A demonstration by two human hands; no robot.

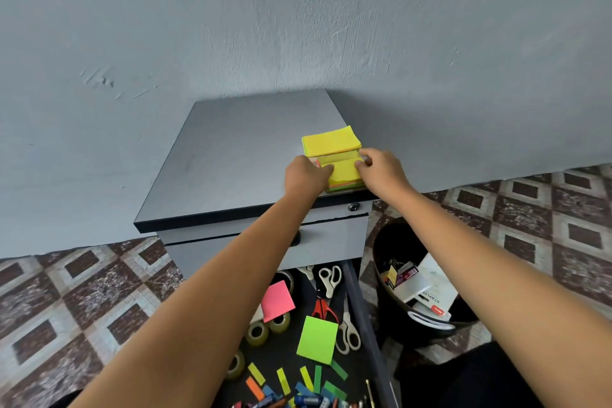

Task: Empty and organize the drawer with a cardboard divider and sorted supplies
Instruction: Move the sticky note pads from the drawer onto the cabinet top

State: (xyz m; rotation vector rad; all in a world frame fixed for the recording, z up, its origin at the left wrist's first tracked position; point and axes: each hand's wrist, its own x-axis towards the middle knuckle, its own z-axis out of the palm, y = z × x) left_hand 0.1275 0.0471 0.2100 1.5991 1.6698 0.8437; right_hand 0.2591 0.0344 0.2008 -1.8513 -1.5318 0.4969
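Both hands, left hand [306, 175] and right hand [381, 169], fingers pinching a sticky-note stack [344, 174] on the cabinet surface [231, 156]; best square it flush beside the rear yellow stack [331, 141].

Even, soft daylight, moderately bright, no glare. Cabinet [251, 156] casts a soft shadow to the right on the wall [298, 10]. Wide-angle bending at edges, floor tiles [530, 209] curve. Hands slightly motion-blurred; near bottom edge soft.

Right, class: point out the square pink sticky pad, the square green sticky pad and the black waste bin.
Pink sticky pad [277, 301], head view, top face.
Green sticky pad [317, 339], head view, top face.
Black waste bin [387, 305], head view, outer wall.
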